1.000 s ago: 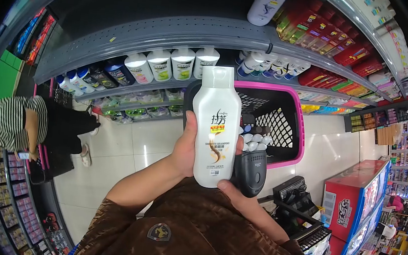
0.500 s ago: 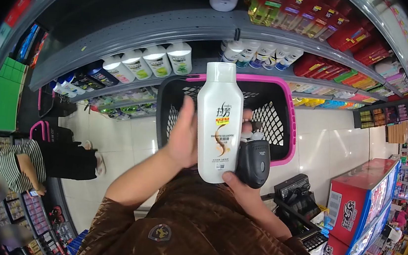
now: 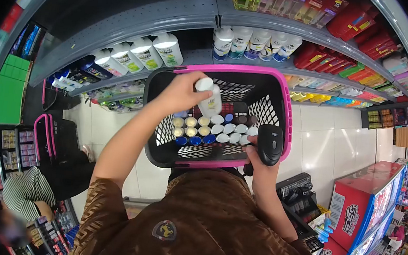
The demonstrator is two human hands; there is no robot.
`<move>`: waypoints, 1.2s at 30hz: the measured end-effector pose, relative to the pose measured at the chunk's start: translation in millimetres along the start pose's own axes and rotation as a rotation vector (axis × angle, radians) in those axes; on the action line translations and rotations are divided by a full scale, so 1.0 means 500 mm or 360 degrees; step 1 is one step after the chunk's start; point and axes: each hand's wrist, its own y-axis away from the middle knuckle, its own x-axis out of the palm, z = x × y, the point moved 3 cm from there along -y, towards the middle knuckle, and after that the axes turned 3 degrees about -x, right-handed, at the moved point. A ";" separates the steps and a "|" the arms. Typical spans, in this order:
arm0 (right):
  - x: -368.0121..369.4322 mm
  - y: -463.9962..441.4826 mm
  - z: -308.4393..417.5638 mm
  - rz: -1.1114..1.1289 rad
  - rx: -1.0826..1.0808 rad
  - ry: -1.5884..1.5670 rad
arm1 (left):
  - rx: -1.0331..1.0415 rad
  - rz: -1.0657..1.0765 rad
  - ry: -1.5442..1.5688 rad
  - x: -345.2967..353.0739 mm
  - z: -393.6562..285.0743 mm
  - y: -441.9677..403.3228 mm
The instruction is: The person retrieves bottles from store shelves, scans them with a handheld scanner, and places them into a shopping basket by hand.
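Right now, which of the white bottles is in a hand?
The white bottle in the grip of the left hand, seen against the pink-rimmed basket; no hand touches the white bottles on the shelves.

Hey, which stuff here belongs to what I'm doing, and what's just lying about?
Likely in the job:
white bottle, in your left hand
black handheld device, in your right hand
basket
capped containers inside it

Likely just around:
shelved white bottles
red cabinet
green panel

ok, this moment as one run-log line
left hand: gripping white bottle near cap, at basket opening | right hand: holding black scanner by right rim | basket: rows of capped containers inside
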 end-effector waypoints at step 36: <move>-0.064 -0.127 -0.065 0.0426 0.0053 -0.0091 | 0.0725 -0.1276 -0.0356 -0.021 -0.053 -0.061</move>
